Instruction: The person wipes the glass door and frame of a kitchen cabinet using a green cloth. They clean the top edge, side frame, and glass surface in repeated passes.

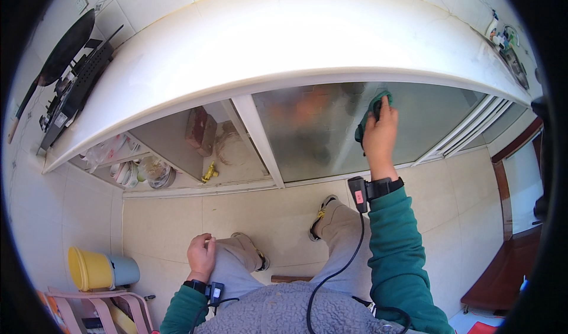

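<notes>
My right hand [380, 130] presses a dark green cloth [378, 100] to the frosted glass sliding door [319, 139] of a low cabinet. The fingers close over the cloth, which bunches out beyond them on the left. The glass is cloudy, with blurred shapes showing through. My left hand [202, 256] rests on my left knee, loosely bent, with nothing seen in it.
Above the door runs a white countertop [284, 44], carrying a black gas stove [74, 97] with a wok [66, 53]. In the open cabinet section are a reddish brick block [201, 131], a brass valve [209, 172] and bowls [155, 171]. Yellow bucket [89, 269] stands lower left.
</notes>
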`<control>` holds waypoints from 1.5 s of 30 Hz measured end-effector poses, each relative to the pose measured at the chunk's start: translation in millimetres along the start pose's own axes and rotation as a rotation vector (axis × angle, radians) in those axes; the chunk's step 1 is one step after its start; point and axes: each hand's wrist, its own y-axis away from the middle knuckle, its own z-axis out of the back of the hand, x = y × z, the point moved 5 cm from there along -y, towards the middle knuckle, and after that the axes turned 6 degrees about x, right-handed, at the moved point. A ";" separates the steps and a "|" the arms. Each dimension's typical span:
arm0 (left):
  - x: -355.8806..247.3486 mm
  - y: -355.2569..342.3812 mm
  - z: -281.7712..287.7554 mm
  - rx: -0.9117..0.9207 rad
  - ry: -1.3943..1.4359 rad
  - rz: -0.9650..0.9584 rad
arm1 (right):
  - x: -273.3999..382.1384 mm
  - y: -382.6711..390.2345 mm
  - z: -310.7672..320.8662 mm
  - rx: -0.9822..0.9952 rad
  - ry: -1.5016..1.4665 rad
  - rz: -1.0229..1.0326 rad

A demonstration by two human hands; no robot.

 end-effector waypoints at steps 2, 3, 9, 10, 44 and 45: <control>-1.5 -1.4 -0.9 0.005 -0.003 -0.009 | 1.9 6.2 -10.6 0.187 0.062 -0.022; -2.3 -1.9 -1.7 0.009 -0.010 -0.015 | 3.5 11.1 -16.9 0.292 0.075 -0.009; -3.5 -0.6 0.1 -0.001 -0.002 -0.005 | -3.9 3.4 -3.3 -0.054 -0.039 0.046; -3.3 -0.6 0.6 -0.007 -0.004 0.004 | -7.7 3.1 -9.6 0.048 0.004 -0.014; -1.3 -3.2 -2.0 0.016 -0.010 -0.004 | 4.5 18.3 -29.4 0.432 0.111 0.053; -0.7 -3.4 -3.0 0.022 -0.008 0.002 | 1.8 16.7 -29.7 0.445 0.089 0.031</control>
